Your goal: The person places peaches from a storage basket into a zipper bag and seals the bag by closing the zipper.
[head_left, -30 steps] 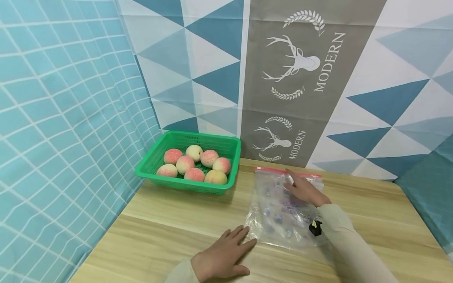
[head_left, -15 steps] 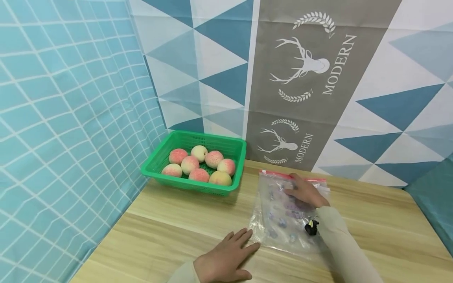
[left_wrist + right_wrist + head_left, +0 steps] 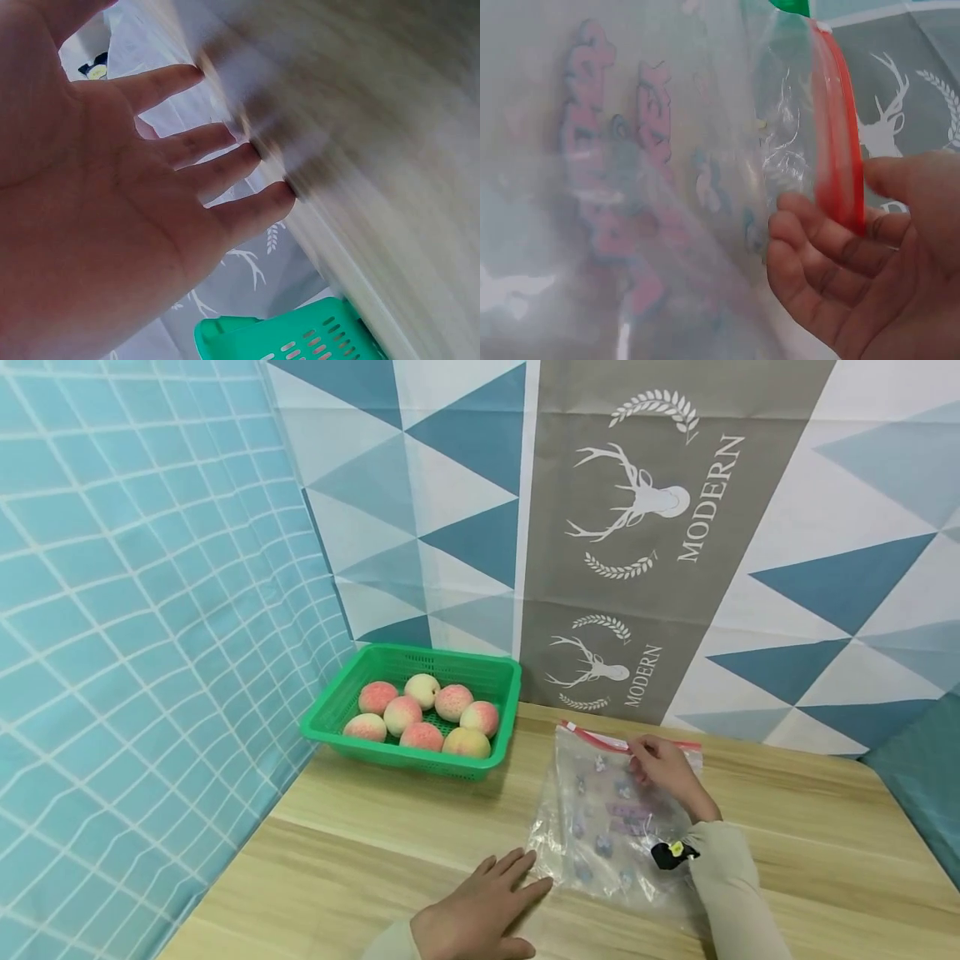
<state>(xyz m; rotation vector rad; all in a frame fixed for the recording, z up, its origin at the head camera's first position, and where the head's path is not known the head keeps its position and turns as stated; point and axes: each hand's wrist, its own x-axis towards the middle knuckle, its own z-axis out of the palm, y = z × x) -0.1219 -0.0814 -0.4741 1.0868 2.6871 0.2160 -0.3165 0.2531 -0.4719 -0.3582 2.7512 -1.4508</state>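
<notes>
A clear zip-lock bag (image 3: 600,852) with small purple prints lies flat on the wooden table, its red zip strip (image 3: 588,739) toward the back wall. My right hand (image 3: 675,777) pinches that strip near its middle and lifts it slightly. In the right wrist view, thumb and fingers hold the red edge (image 3: 845,135), and pink lettering (image 3: 589,142) shows on the bag's film. My left hand (image 3: 480,906) rests palm down on the table, fingers spread and straight, fingertips at the bag's near left corner. The left wrist view shows the palm (image 3: 112,187) from below.
A green plastic basket (image 3: 318,727) holding several pink and cream peaches (image 3: 402,716) stands at the back left. Patterned cloth (image 3: 465,468) hangs behind the table, and blue checked cloth (image 3: 150,577) covers the left side.
My right hand has gone from lying over the bag to pinching its red zip strip, raising that edge a little. The left hand has stayed at the bag's near corner.
</notes>
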